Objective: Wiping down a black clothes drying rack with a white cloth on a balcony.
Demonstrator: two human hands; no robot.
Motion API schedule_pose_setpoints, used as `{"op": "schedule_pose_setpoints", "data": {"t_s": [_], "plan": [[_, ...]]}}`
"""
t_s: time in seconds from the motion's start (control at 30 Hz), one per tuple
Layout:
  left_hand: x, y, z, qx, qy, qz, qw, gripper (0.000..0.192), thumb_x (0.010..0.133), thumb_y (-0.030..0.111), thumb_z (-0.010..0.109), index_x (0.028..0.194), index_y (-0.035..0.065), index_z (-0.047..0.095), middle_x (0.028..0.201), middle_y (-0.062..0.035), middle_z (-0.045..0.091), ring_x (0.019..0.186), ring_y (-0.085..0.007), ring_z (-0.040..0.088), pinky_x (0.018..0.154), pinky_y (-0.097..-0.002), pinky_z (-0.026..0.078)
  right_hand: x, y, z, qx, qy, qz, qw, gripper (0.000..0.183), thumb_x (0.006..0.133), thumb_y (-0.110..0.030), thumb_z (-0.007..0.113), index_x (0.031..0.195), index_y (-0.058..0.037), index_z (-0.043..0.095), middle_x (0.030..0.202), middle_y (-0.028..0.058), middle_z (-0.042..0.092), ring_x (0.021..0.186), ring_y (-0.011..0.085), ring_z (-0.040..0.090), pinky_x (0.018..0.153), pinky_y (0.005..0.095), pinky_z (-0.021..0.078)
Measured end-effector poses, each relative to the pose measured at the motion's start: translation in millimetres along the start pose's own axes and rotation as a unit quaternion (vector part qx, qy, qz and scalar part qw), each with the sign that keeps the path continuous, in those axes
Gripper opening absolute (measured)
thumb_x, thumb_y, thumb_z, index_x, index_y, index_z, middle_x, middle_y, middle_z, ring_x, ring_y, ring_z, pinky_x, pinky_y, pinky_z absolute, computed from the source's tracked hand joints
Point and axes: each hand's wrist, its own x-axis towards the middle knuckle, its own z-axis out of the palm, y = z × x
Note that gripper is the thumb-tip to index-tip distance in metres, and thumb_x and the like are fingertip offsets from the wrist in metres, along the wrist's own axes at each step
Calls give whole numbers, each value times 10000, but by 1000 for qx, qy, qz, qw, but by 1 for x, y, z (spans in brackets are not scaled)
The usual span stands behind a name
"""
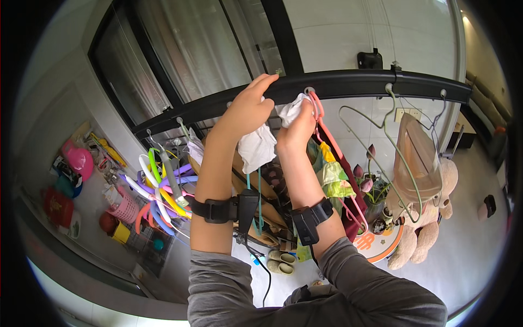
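Observation:
My left hand reaches up to the long black drying rail, its extended fingers lying along the rail's front. A white cloth hangs just below that hand, in front of a teal hanger; the palm hides whether I grip the cloth. With my right hand I hold a second crumpled white cloth just below the rail. Right beside it, a pink hanger hangs from a ring on the rail. Black straps with small devices circle both forearms.
A bunch of coloured hangers hangs at left. To the right hang a green wire hanger and a beige mesh bag. Below are a plush bear, lotus flowers, a round table and clogs.

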Motion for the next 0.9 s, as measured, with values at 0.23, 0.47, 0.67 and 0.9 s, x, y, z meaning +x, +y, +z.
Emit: {"op": "schedule_pose_setpoints", "data": {"t_s": [0.23,0.47,0.67,0.9], "plan": [[-1,-7,-2,-29,-2,-4,1000,547,716,8,404,1259,69,417,1330,-155,367,1165,-224,425,920,-282,345,-8,12,4,-193,2,-28,981,182,816,-140,465,680,-32,518,658,-5,527,570,72,469,500,232,357],[7,-4,0,29,-12,13,999,553,718,18,385,1269,66,406,1354,-125,346,1040,-188,500,842,-271,400,9,80,-38,-58,-131,104,984,83,803,-72,529,852,-15,494,769,33,559,671,91,517,596,250,428],[10,2,1,-19,-30,-28,999,579,709,2,365,1282,77,392,1357,-100,347,748,-117,521,722,-247,427,13,83,-67,-225,-222,149,937,214,775,-97,596,946,2,514,819,49,589,737,111,545,658,253,436],[-38,16,-15,-184,119,-92,971,614,752,28,395,1351,121,292,1225,-54,435,536,-56,402,525,-214,404,-69,-1,-71,-361,-165,123,909,205,809,-68,532,1005,-22,496,866,33,571,764,96,534,678,230,431]]}}
